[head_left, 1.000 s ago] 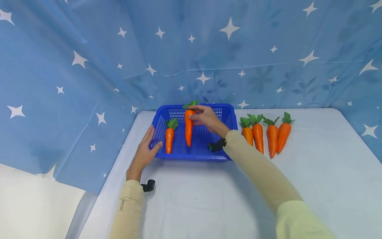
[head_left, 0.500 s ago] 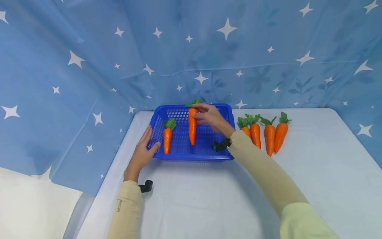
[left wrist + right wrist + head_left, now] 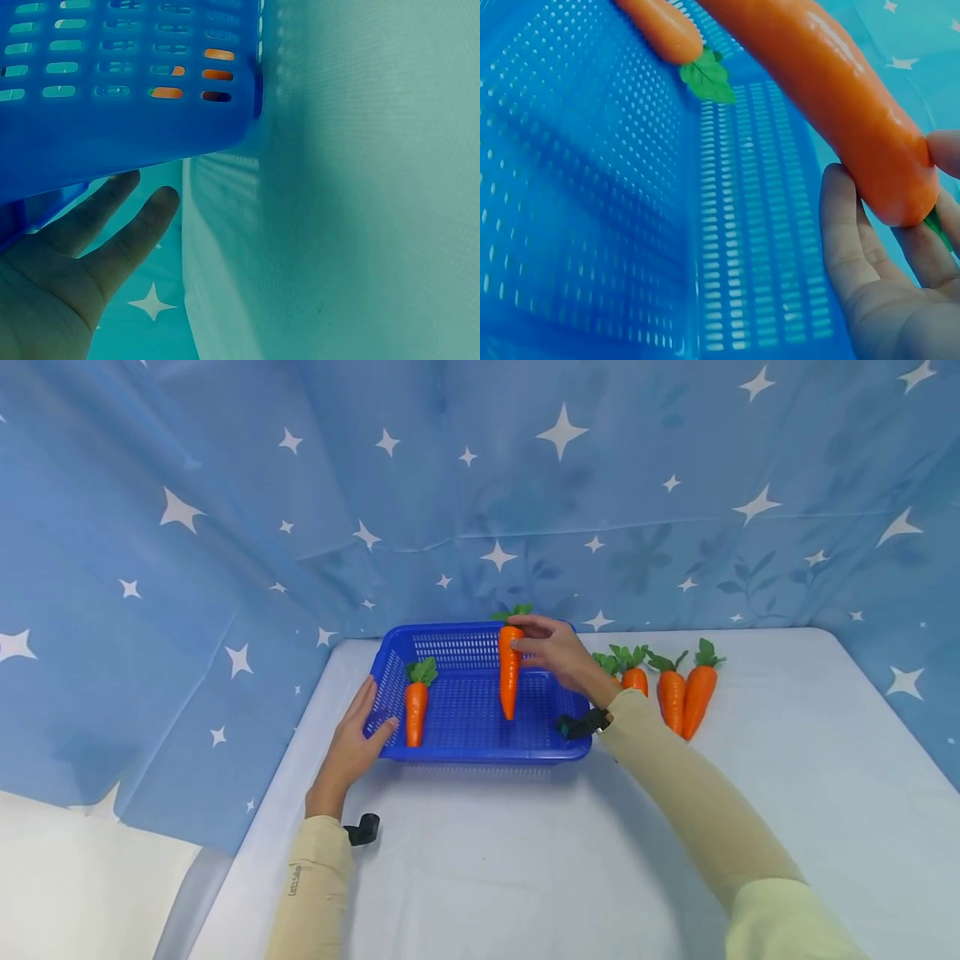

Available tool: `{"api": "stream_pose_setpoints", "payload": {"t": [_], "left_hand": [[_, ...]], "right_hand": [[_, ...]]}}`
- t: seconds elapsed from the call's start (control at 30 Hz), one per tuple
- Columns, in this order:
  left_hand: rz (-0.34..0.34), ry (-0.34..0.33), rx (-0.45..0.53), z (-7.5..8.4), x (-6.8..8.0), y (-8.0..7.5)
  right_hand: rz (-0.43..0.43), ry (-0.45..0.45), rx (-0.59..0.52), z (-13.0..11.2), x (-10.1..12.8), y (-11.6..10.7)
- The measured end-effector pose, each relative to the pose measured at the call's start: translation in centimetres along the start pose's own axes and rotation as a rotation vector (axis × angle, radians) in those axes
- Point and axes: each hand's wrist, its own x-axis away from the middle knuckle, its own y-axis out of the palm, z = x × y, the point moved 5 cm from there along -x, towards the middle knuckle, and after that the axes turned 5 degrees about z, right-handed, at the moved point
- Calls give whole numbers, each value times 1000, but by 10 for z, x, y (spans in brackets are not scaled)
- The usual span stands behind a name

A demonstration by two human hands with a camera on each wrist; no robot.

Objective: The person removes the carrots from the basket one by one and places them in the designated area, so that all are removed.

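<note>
Inside the blue basket [image 3: 480, 755], one carrot [image 3: 416, 714] lies at the left, leaves toward the back. Above the basket's right part, my right hand [image 3: 558, 653] pinches a second carrot [image 3: 509, 672] near its leafy top. Its tip points down, apart from the basket floor. In the right wrist view, thumb and fingers sit around the thick end of that held carrot [image 3: 840, 90]. My left hand [image 3: 350, 752] is at the basket's left side, fingers fairly straight and thumb spread over the front left corner. The left wrist view has its fingers [image 3: 131, 244] beside the basket wall [image 3: 135, 135].
Several carrots [image 3: 699, 702] lie on the white tabletop [image 3: 787, 777] right of the basket, partly hidden by my right forearm. A blue star-patterned curtain [image 3: 480, 485] hangs behind and to the left of the table.
My right hand has moved rightward over the basket with the carrot, which is also slightly higher. The left hand stays at the basket's left side. The whole head view shifts slightly.
</note>
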Motion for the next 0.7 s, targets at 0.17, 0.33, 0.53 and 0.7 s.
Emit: {"api": "stream_pose_setpoints", "payload": {"t": [0.17, 0.33, 0.53, 0.7], "left_hand": [[-6, -12, -3, 0, 0, 0], [-7, -21, -2, 1, 0, 0], [-6, -31, -5, 1, 1, -1], [-7, -32, -5, 2, 1, -1]], "right_hand": [[-3, -20, -27, -7, 6, -16], [10, -23, -30, -13, 10, -29], [43, -24, -25, -13, 15, -46], [83, -13, -10, -12, 22, -61]]}}
